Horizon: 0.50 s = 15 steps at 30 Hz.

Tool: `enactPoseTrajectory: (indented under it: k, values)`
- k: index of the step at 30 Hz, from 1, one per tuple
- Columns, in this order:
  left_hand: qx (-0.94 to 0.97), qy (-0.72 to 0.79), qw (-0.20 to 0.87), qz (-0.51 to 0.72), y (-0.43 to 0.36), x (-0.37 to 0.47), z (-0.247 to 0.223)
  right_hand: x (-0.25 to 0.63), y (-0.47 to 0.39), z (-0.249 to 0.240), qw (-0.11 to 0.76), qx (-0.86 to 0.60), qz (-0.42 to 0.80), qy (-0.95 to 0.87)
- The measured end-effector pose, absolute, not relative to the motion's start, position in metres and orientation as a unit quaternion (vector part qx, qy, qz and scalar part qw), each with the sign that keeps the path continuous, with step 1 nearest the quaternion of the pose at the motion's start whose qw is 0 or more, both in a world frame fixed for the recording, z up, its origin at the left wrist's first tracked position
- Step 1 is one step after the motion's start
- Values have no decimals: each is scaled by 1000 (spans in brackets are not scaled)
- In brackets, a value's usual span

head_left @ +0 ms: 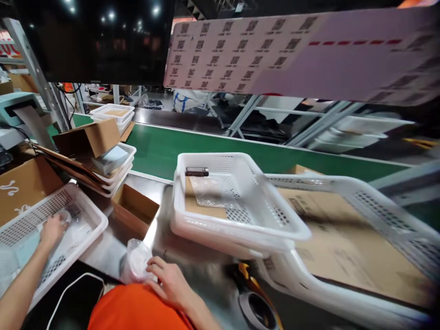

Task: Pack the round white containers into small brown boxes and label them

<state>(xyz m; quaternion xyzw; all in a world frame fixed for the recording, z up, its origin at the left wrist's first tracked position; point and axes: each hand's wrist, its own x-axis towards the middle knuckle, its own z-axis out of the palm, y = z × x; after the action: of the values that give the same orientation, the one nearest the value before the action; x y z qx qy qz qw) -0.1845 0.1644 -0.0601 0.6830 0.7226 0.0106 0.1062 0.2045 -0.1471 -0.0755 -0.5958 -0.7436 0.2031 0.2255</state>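
Note:
At the left, my left hand (53, 230) reaches into a white perforated basket (98, 224). Its fingers are closed on a clear plastic-wrapped item (64, 214), whose contents I cannot make out. More clear wrapping and a pale blue flat item (27, 247) lie in that basket. My right hand (169, 280) is at the near edge of the metal table, with its fingers bent against the side of a white package in bubble wrap (135, 262). Part of its grip is hidden. An open brown cardboard box (135, 208) stands beyond the package.
A stacked white basket (240, 224) holds a small dark device (197, 172), cardboard and bubble wrap. Right of it, a larger basket (343, 181) contains flat cardboard (343, 243). A tape dispenser (256, 305) lies near the front edge. A green conveyor (158, 146) runs behind.

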Motion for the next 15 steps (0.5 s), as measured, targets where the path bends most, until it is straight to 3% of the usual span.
enactPoseTrajectory:
  k: [3,5,8,10,11,13,15]
  values:
    - [673,730,117,-12,169,-189,-55,197,-138,-68,269,-681,171,-659]
    - [671,733,110,-1,165,-183,-38,192,-125,-58,245,-738,157,-608]
    - [693,696,103,158,131,-152,-7,189,-101,-42,154,-795,190,-556]
    - [728,579,186,318,91,-112,6,189,-87,-36,92,-811,235,-527]
    - [762,494,264,324,70,-89,9,189,-83,-35,70,-814,254,-517]
    - [796,361,407,263,32,-42,5,190,-80,-36,45,-817,268,-508]
    - [811,282,483,173,9,-5,-8,192,-83,-39,41,-819,263,-508]
